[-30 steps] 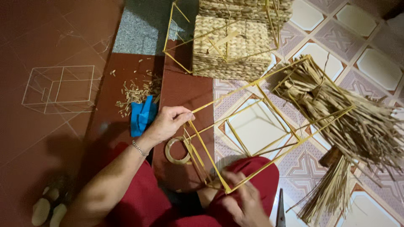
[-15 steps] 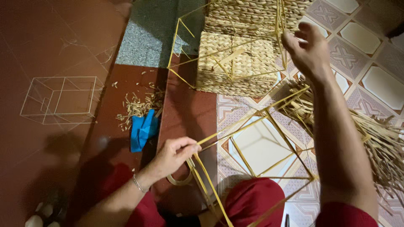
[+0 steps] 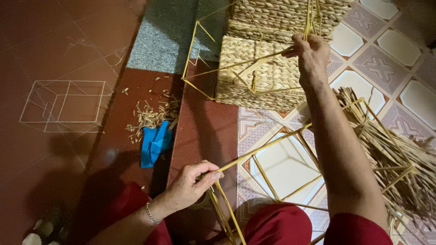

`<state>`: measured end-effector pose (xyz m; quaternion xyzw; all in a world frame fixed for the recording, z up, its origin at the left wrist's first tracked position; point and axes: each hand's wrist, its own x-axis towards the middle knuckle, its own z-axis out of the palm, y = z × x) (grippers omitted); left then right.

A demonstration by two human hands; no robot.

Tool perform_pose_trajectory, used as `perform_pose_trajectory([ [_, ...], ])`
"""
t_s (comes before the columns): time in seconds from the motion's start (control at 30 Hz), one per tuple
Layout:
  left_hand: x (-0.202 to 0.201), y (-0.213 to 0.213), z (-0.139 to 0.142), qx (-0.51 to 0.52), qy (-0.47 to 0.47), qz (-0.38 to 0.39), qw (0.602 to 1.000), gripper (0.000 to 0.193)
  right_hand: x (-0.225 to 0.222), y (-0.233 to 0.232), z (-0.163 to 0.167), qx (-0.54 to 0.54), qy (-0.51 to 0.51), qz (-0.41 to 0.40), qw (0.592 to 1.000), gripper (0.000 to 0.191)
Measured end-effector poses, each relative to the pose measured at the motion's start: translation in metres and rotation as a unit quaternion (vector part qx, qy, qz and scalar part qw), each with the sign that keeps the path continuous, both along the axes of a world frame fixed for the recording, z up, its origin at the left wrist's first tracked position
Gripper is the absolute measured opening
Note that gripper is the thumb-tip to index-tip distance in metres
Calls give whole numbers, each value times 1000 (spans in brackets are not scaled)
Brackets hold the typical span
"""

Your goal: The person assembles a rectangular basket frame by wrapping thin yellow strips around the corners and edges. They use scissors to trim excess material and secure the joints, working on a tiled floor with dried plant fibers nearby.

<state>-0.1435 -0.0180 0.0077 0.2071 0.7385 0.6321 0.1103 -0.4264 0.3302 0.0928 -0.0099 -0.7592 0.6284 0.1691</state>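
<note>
Between left-hand fingers (image 3: 206, 171) sits the yellow frame's corner (image 3: 222, 170).

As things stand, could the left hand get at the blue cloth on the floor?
Probably yes: the left hand pinches a corner of the yellow wire frame, and the blue cloth lies close beside it with bare floor between. It would have to release the frame first.

We see bare red floor (image 3: 59, 45) open at left. Ahead, woven baskets (image 3: 263, 72) and yellow wire frames (image 3: 281, 149) block passage; a straw bundle (image 3: 390, 149) crowds the right edge.
</note>
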Motion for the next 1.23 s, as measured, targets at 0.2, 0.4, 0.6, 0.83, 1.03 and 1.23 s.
perform_pose_trajectory([
  [0.2,0,2,-4,20,-6,0,1000,17,23,-16,-15,-16,17,-13,1000,20],
  [0.4,3,4,0,9,11,-1,1000,17,29,-17,-21,-21,95,-32,995,26],
  [0.6,0,4,9,3,16,-25,1000,18,86,-31,-6,59,119,65,989,22],
  [0.83,1,6,11,-5,-13,-10,1000,17,107,-85,38,135,42,132,981,20],
  [1.03,1,4,12,-6,45,-3,999,18,77,-101,71,117,157,183,963,15],
  [1.23,0,3,7,-16,27,-16,999,20,91,-61,143,117,246,244,931,13],
])
